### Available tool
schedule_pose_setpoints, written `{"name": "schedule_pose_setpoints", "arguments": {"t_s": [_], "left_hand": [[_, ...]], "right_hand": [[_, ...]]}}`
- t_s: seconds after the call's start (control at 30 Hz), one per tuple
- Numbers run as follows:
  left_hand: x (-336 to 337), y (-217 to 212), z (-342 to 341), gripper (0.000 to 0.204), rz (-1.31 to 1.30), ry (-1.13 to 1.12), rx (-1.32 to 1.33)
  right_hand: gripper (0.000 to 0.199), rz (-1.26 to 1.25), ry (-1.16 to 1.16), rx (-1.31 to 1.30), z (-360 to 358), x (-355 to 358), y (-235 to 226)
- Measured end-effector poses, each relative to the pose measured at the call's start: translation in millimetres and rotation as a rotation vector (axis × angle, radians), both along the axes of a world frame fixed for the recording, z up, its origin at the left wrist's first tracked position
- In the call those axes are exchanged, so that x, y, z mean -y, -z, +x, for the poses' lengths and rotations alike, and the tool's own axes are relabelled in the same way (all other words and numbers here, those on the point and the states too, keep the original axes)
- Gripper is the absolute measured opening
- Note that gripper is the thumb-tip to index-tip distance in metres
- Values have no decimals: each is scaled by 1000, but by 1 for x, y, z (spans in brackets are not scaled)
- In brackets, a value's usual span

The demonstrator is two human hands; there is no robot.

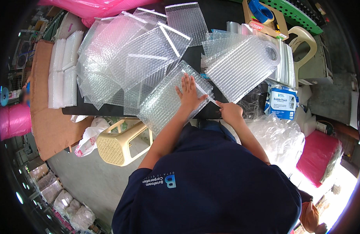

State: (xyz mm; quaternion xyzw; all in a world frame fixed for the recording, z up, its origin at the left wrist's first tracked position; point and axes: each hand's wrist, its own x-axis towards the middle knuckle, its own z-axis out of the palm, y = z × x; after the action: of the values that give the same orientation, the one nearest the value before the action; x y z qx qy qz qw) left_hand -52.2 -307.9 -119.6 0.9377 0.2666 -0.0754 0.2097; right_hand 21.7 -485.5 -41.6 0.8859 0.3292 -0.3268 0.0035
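A clear bubble-wrap pouch (158, 106) lies slanted at the front edge of the black table (95, 110). My left hand (191, 93) presses flat on it with fingers spread. A white adhesive strip (211, 100) runs along the pouch's right side. Its near end is pinched between the thumb and fingers of my right hand (230, 112), just off the table's front edge. Whether the strip is stuck down under my left hand is hidden. To the right, a roll of clear tape (272, 53) rests on a fanned stack of bubble pouches (238, 68).
Several loose bubble pouches with white strips (148, 54) overlap on the left. Stacked pouches (63, 72) stand beyond them. At the back right is a cardboard box (279, 24) with a blue tape roll (260, 11). A blue-white package (283, 103) and plastic stool (111, 146) are near.
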Motion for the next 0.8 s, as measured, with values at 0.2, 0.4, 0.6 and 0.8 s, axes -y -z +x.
{"name": "schedule_pose_setpoints", "arguments": {"t_s": [0.2, 0.4, 0.6, 0.8], "left_hand": [[3, 0, 1, 103, 5, 17, 27], [5, 0, 1, 98, 41, 28, 22], [3, 0, 1, 96, 77, 41, 78], [-5, 24, -3, 88, 41, 94, 161]], "right_hand": [[33, 96, 49, 12, 7, 5, -3], [16, 292, 82, 423, 6, -1, 13], [18, 800, -67, 463, 2, -8, 66], [10, 738, -169, 623, -11, -4, 98]]}}
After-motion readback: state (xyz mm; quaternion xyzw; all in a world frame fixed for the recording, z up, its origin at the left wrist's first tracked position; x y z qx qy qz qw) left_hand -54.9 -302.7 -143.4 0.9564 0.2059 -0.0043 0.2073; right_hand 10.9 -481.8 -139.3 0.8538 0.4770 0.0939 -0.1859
